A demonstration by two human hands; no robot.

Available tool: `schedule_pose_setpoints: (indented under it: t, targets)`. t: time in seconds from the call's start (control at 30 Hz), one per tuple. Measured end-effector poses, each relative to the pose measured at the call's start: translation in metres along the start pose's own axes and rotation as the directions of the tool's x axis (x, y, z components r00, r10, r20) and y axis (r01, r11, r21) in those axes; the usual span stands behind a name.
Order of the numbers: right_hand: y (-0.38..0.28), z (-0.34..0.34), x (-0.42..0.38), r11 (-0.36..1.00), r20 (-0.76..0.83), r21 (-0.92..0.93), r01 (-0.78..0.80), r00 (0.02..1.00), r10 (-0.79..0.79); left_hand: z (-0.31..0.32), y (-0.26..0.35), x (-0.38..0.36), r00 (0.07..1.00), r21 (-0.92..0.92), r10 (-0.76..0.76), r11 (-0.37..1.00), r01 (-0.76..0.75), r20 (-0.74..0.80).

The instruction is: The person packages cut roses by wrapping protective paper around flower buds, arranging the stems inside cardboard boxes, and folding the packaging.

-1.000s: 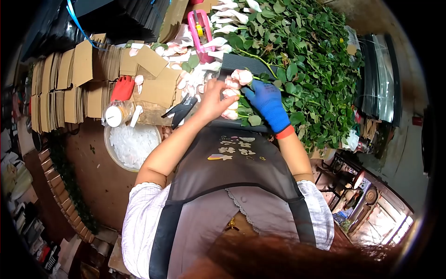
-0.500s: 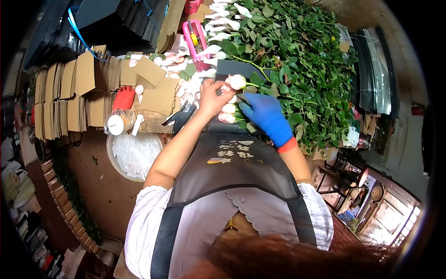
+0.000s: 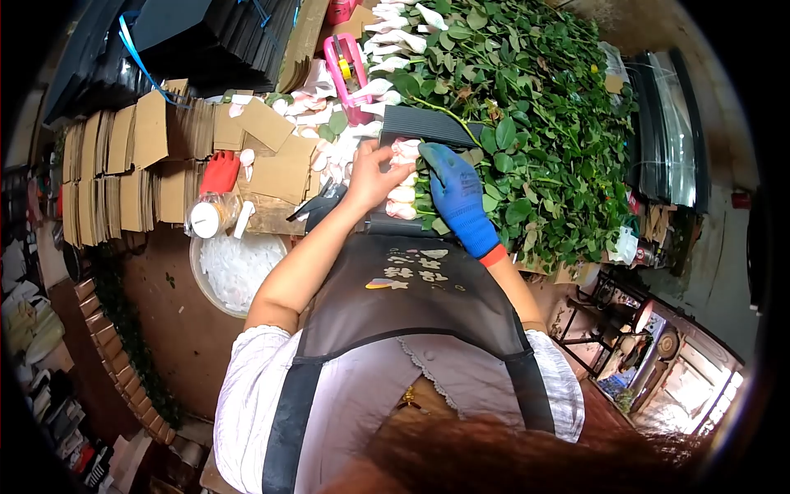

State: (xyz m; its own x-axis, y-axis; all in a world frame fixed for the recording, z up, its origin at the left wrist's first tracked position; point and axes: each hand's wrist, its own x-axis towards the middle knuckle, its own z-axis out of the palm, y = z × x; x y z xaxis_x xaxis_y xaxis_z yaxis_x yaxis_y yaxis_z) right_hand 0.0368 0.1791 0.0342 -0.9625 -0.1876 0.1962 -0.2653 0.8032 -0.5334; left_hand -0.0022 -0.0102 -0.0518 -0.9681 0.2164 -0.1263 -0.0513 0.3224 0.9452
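Note:
Pale pink roses point(image 3: 401, 202) lie in a row on a dark ridged board, their heads toward the left and their stems toward the right. My bare left hand point(image 3: 372, 176) is at the heads' left side, thumb and fingers curled around the upper rose point(image 3: 404, 151). On the stem side, my right hand point(image 3: 454, 191), in a blue glove with a red cuff, lies over the stems. Its fingers are stretched out, with the tips beside the upper rose. The fingers partly hide the stems. Above the row, a dark corrugated strip point(image 3: 428, 125) lies across the board.
A large heap of leafy stems point(image 3: 535, 123) covers the right side. Wrapped white buds point(image 3: 395, 41) and a pink tape dispenser point(image 3: 349, 78) lie behind. Cardboard pieces point(image 3: 284, 171), a red glove point(image 3: 220, 173) and a tub of white scraps point(image 3: 239, 272) are on the left.
The rose held between both hands has come down into the row. My right hand has turned more upright, its fingers moving up beside the heads. My left hand has barely moved.

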Motion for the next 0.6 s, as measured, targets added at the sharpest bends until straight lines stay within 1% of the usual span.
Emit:
schedule_pose_setpoints:
  t: [0.03, 0.13, 0.17, 0.27, 0.3, 0.4, 0.47, 0.5, 0.53, 0.6]
  targets:
    - [0.000, 0.002, 0.004, 0.998, -0.003, -0.058, 0.034, 0.999, -0.034, 0.001, 0.000, -0.001, 1.000, 0.001, -0.008, 1.000, 0.008, 0.002]
    - [-0.006, 0.006, 0.012, 0.974, 0.083, -0.227, 0.010, 0.996, 0.010, 0.000, -0.001, 0.000, 1.000, -0.002, -0.007, 1.000, 0.007, -0.003]
    - [-0.005, 0.007, 0.013, 0.969, 0.075, -0.246, 0.033, 0.997, -0.015, 0.000, -0.001, 0.001, 1.000, -0.007, -0.002, 1.000, 0.002, -0.007]
    - [-0.002, -0.002, 0.014, 0.981, 0.071, -0.181, 0.074, 0.996, -0.062, -0.001, 0.002, 0.001, 1.000, 0.031, 0.000, 1.000, 0.000, 0.004]
    - [-0.002, -0.011, 0.014, 0.995, 0.113, -0.087, 0.038, 0.993, -0.028, -0.001, 0.003, 0.000, 0.999, 0.044, 0.029, 0.999, -0.028, -0.016]
    - [-0.005, -0.054, 0.018, 0.991, -0.022, 0.120, 0.060, 0.998, -0.058, 0.001, 0.000, 0.002, 0.993, 0.075, 0.095, 0.993, -0.090, -0.065]
    - [-0.009, -0.082, 0.029, 0.993, -0.230, 0.099, -0.060, 0.970, 0.082, 0.004, -0.003, 0.000, 0.992, 0.080, 0.101, 0.992, -0.095, -0.076]
    - [-0.007, -0.090, 0.040, 0.996, -0.314, -0.089, 0.006, 0.949, -0.034, 0.005, -0.004, 0.000, 0.988, 0.088, 0.121, 0.990, -0.112, -0.100]
    - [-0.003, -0.089, 0.049, 0.960, -0.307, -0.278, -0.011, 0.949, -0.078, 0.004, -0.002, -0.001, 0.989, 0.101, 0.113, 0.990, -0.103, -0.098]
    - [0.018, -0.073, 0.058, 0.884, -0.172, -0.466, 0.039, 0.976, -0.134, 0.001, 0.003, 0.000, 0.990, 0.126, 0.100, 0.988, -0.088, -0.095]
